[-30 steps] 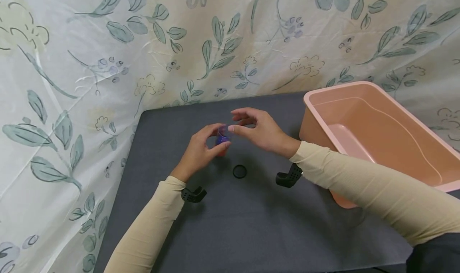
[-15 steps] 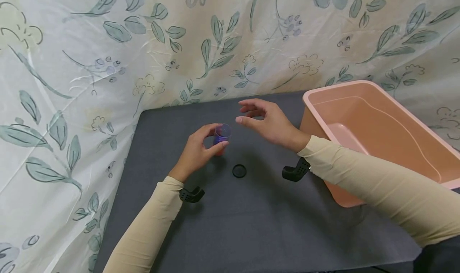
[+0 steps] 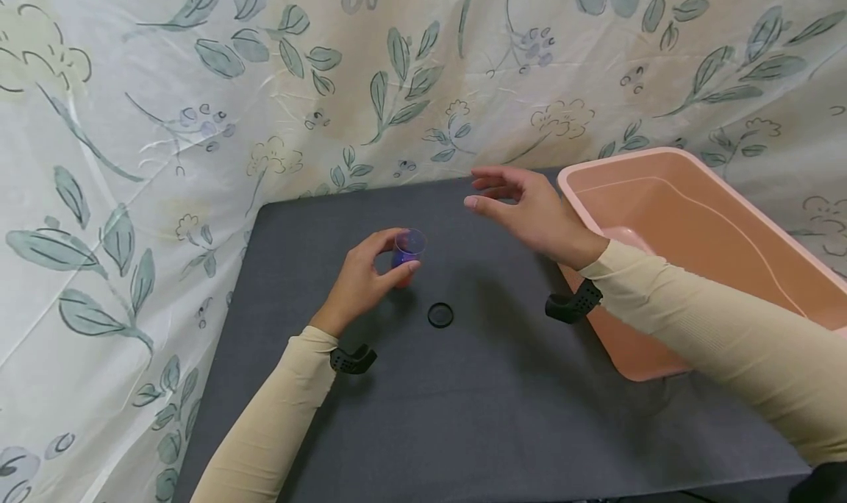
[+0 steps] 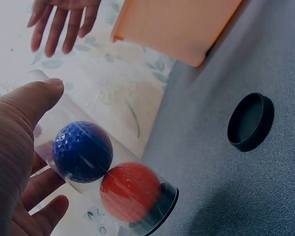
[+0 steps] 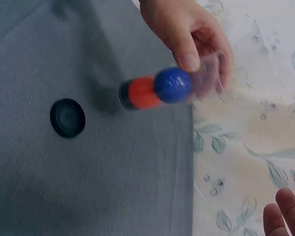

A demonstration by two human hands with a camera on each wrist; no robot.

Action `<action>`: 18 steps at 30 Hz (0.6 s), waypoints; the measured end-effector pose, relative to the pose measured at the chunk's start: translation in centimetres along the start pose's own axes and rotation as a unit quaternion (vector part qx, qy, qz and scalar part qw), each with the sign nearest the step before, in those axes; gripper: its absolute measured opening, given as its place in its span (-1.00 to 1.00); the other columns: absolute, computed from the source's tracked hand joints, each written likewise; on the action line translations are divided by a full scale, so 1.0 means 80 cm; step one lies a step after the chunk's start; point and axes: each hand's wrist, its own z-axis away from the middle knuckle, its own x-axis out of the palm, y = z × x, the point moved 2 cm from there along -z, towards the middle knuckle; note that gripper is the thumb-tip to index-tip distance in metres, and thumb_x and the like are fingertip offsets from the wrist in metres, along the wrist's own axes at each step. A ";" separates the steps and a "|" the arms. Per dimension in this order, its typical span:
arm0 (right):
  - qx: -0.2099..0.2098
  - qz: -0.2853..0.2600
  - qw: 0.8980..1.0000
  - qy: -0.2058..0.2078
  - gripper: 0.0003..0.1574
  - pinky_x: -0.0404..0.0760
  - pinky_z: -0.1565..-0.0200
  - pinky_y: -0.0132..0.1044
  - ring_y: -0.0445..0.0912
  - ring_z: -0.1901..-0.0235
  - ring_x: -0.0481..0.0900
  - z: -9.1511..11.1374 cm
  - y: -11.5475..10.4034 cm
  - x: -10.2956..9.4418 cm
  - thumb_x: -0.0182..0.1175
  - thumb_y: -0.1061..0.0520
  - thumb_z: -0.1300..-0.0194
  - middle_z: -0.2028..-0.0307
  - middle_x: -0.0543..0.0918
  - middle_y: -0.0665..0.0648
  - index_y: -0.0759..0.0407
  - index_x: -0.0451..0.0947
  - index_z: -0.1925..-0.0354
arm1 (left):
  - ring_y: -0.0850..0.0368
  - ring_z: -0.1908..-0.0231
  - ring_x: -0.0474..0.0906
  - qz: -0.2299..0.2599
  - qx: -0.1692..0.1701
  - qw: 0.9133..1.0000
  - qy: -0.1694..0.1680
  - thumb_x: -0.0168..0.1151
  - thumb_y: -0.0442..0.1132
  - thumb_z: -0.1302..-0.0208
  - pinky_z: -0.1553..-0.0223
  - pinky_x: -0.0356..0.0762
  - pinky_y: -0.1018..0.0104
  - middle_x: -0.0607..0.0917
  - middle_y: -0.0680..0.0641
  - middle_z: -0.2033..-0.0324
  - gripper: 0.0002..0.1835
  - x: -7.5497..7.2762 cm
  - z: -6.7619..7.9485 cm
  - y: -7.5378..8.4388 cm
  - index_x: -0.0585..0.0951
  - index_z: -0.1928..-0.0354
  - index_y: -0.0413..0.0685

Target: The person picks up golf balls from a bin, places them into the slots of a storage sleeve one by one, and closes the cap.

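At the grey surface (image 3: 397,429), we see the left hand (image 3: 357,282) gripping the clear tube (image 3: 409,244) near its mouth, roughly upright, blue ball (image 4: 82,151) above red ball (image 4: 130,191). Right hand (image 3: 529,212) holds nothing, fingers loosely bent. Black cap (image 3: 440,315) lies apart. We'd best hold the tube steady, mouth up, so neither ball spills; can't tell whether its base touches down.

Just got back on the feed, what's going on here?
The person's left hand grips a clear tube holding a blue ball above an orange-red ball. The tube's upper end has no cap on it; a loose black cap lies on the dark table. The right hand holds nothing, apart from the tube, near the pink tub.
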 end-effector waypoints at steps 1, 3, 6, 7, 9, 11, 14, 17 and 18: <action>0.001 0.002 1.000 0.003 -0.31 0.63 -0.25 0.06 -0.05 -0.26 0.59 0.001 0.001 -0.005 0.32 -0.16 -0.43 -0.31 0.59 0.02 -0.14 0.44 -0.44 | 0.03 -0.26 0.61 -0.001 0.000 1.000 0.000 0.45 -0.01 -0.34 -0.36 0.55 -0.03 0.66 -0.06 -0.15 -0.39 0.000 0.000 0.000 0.52 -0.37 0.04; 0.003 0.008 1.000 0.008 -0.31 0.62 -0.27 0.06 -0.06 -0.28 0.58 0.003 0.001 -0.015 0.31 -0.17 -0.44 -0.32 0.58 0.01 -0.14 0.44 -0.45 | 0.03 -0.26 0.60 -0.001 0.000 1.000 -0.002 0.44 -0.01 -0.34 -0.36 0.55 -0.03 0.66 -0.06 -0.15 -0.39 0.000 0.000 0.001 0.51 -0.38 0.03; 0.004 0.010 1.000 0.017 -0.30 0.61 -0.28 0.04 -0.04 -0.28 0.57 0.007 0.002 -0.030 0.30 -0.16 -0.45 -0.32 0.58 0.04 -0.11 0.43 -0.46 | 0.03 -0.26 0.60 -0.002 0.001 1.000 -0.003 0.44 -0.01 -0.35 -0.36 0.55 -0.02 0.66 -0.06 -0.16 -0.39 0.001 0.000 0.000 0.51 -0.38 0.03; 0.007 0.012 1.000 0.021 -0.30 0.60 -0.29 0.03 -0.05 -0.28 0.57 0.008 0.003 -0.035 0.30 -0.16 -0.45 -0.32 0.58 0.04 -0.11 0.42 -0.46 | 0.03 -0.26 0.60 -0.002 0.001 1.000 -0.003 0.44 -0.01 -0.35 -0.36 0.55 -0.02 0.66 -0.06 -0.16 -0.39 0.001 -0.001 0.001 0.51 -0.37 0.03; 0.015 0.019 0.999 0.032 -0.28 0.60 -0.29 0.00 -0.05 -0.28 0.57 0.010 0.003 -0.045 0.29 -0.19 -0.45 -0.31 0.58 0.04 -0.11 0.41 -0.47 | 0.03 -0.26 0.60 -0.001 0.001 1.000 -0.003 0.44 -0.01 -0.35 -0.36 0.55 -0.02 0.66 -0.06 -0.16 -0.39 0.002 -0.001 0.000 0.51 -0.37 0.03; 0.021 0.030 0.998 0.042 -0.27 0.61 -0.27 -0.06 -0.04 -0.27 0.57 0.012 0.003 -0.055 0.28 -0.22 -0.44 -0.30 0.58 0.05 -0.13 0.41 -0.47 | 0.03 -0.26 0.60 -0.001 0.001 1.000 -0.002 0.44 -0.02 -0.34 -0.36 0.55 -0.02 0.66 -0.06 -0.16 -0.39 0.002 -0.001 0.000 0.51 -0.37 0.02; 0.035 0.042 0.997 0.057 -0.26 0.63 -0.21 -0.19 -0.02 -0.28 0.57 0.014 0.003 -0.070 0.28 -0.26 -0.43 -0.30 0.58 0.06 -0.15 0.41 -0.47 | 0.03 -0.25 0.60 -0.003 -0.001 1.000 -0.002 0.45 -0.01 -0.34 -0.36 0.55 -0.01 0.66 -0.06 -0.16 -0.39 0.002 -0.001 0.001 0.52 -0.37 0.01; 0.046 0.048 0.995 0.069 -0.25 0.63 -0.15 -0.33 0.00 -0.31 0.56 0.015 0.006 -0.085 0.27 -0.27 -0.44 -0.32 0.57 0.08 -0.17 0.39 -0.49 | 0.02 -0.25 0.60 -0.002 -0.002 1.000 -0.004 0.45 -0.01 -0.34 -0.36 0.55 -0.02 0.66 -0.08 -0.16 -0.39 0.001 -0.001 0.002 0.52 -0.36 0.00; 0.049 0.047 0.995 0.073 -0.25 0.62 -0.13 -0.38 -0.01 -0.31 0.55 0.016 0.008 -0.090 0.27 -0.26 -0.44 -0.33 0.56 0.08 -0.18 0.39 -0.49 | 0.01 -0.25 0.60 -0.002 -0.002 1.000 -0.004 0.45 -0.02 -0.34 -0.35 0.55 -0.02 0.66 -0.09 -0.16 -0.39 0.001 -0.001 0.002 0.52 -0.36 0.00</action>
